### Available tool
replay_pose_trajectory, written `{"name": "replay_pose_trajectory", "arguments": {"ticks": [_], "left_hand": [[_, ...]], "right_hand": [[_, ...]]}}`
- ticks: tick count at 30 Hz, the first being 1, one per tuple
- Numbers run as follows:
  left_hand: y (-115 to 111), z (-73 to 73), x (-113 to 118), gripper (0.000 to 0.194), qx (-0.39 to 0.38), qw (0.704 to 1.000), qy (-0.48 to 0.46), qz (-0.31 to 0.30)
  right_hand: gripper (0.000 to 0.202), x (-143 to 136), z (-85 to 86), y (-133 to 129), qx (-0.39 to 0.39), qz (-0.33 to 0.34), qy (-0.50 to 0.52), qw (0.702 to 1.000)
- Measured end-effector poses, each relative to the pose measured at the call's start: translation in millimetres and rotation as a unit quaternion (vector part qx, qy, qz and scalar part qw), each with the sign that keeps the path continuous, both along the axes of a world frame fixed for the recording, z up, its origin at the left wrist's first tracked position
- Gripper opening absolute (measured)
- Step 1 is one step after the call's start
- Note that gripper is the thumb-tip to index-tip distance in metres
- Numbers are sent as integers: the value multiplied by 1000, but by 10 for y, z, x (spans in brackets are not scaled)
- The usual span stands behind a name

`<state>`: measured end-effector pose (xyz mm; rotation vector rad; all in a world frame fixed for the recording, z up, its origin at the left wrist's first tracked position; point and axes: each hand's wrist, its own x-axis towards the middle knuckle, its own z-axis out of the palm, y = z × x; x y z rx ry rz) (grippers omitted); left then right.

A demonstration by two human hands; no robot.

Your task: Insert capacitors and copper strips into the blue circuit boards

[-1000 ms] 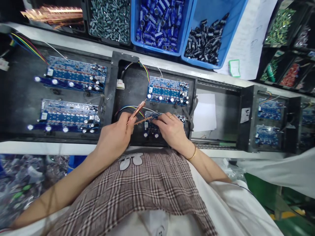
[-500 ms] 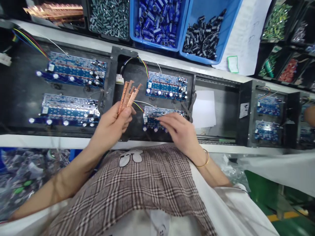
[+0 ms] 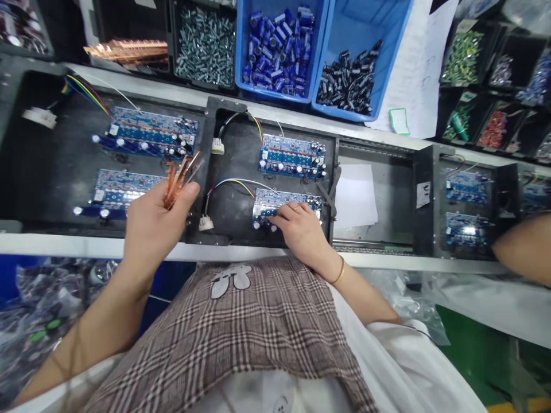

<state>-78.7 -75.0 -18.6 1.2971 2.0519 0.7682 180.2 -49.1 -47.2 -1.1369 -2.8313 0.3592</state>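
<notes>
My left hand point(image 3: 155, 221) grips a bundle of thin copper strips point(image 3: 179, 179) that stick up between thumb and fingers, above the boards on the left. My right hand point(image 3: 303, 229) is at the lower blue circuit board point(image 3: 267, 201) in the middle tray. Its fingers are bent together at the board's front edge, beside the round capacitors point(image 3: 257, 225); whatever they may pinch is hidden. Behind it lies a second blue circuit board point(image 3: 293, 154). A white connector point(image 3: 206, 223) on coloured wires rests left of the lower board.
Along the back stand a bin of copper strips point(image 3: 133, 53), a blue bin of blue capacitors point(image 3: 275, 94) and a blue bin of black capacitors point(image 3: 344, 109). White paper point(image 3: 355, 195) lies right of the middle tray. Another person's arm point(image 3: 525, 246) reaches in at the right.
My left hand has moved left with the copper strips, away from the middle tray. My right hand has shifted slightly left and down, its fingers now at the lower board's front edge.
</notes>
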Motion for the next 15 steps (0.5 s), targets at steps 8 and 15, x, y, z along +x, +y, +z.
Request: {"name": "replay_pose_trajectory", "arguments": {"ticks": [8,15], "left_hand": [[152,-216,23,56,-141,922,359,-34],[160,-174,89,41,-125,931,343,-19]], "right_hand": [[47,675,-9,107,-33,-407,252,877],[78,889,-199,114,-318,-486,394,712]]}}
